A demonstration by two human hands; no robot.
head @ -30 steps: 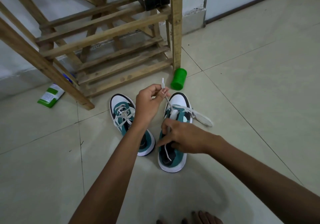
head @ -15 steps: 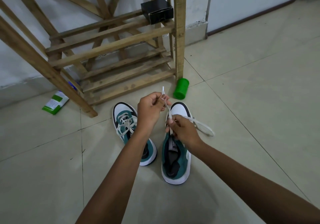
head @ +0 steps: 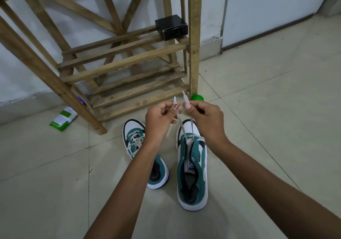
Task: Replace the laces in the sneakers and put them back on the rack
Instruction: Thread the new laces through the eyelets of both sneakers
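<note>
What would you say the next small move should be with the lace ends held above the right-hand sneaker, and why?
Probably even out the two ends, then cross one to the next eyelet up. The left hand and right hand each pinch one end of the white lace, which passes only through the lowest eyelets of the right-hand sneaker; the rest look unlaced.

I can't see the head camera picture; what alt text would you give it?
A person's left hand and right hand each pinch one end of a white lace threaded through the right-hand sneaker on a tiled floor. The other sneaker sits beside it, before a wooden rack.
</note>
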